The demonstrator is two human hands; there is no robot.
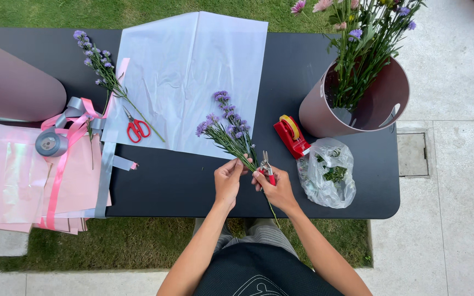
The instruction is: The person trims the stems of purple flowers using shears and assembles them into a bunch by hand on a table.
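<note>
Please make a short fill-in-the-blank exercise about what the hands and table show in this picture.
1. The left hand holds a bunch of ____ flowers.
2. The right hand grips small ____ with red handles.
3. The tape dispenser is ____ in colour.
4. The scissors lie on the white ____.

Missing words: purple; snips; red; paper

A long black rectangular table with rounded corners stands outdoors in even daylight. Short green grass lies under and behind it, bordered at the right by pale grey stone paving slabs.
</note>
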